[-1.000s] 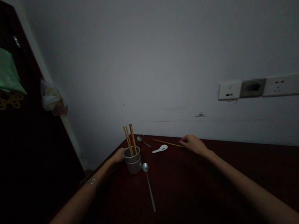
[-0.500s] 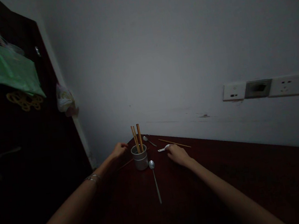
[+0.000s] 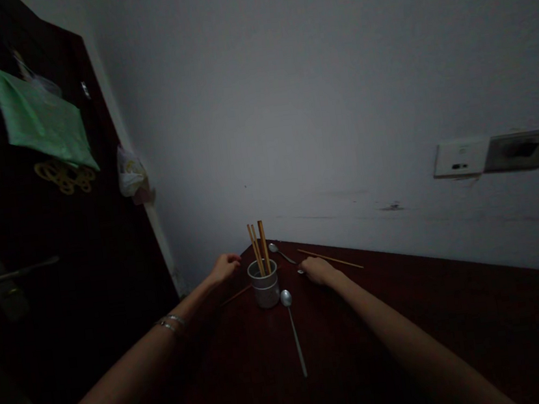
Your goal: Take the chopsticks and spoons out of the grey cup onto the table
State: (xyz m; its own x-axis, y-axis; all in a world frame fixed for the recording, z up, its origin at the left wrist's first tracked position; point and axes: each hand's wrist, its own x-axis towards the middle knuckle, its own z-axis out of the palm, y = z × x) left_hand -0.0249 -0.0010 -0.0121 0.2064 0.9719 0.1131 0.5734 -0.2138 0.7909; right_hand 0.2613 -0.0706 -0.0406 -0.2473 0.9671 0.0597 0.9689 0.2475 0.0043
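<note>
A dark reddish-brown table [image 3: 413, 328] carries a grey metal cup [image 3: 266, 285] holding tan wooden chopsticks [image 3: 259, 248]. A silver spoon [image 3: 293, 327] lies lower centre. At upper left, a pale green cloth [image 3: 40, 118] hangs over a yellow patterned piece [image 3: 64, 176]. The wall [image 3: 310, 92] is plain grey-white.

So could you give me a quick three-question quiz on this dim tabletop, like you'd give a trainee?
1. True or false: chopsticks stand upright in the metal cup.
2. The long metal spoon lies: A) in the cup, B) on the dark table in front of the cup, C) in a hand.
3. Which hand is left of the cup?

Key
1. True.
2. B.
3. The left hand; the right hand rests right of the cup.
</note>
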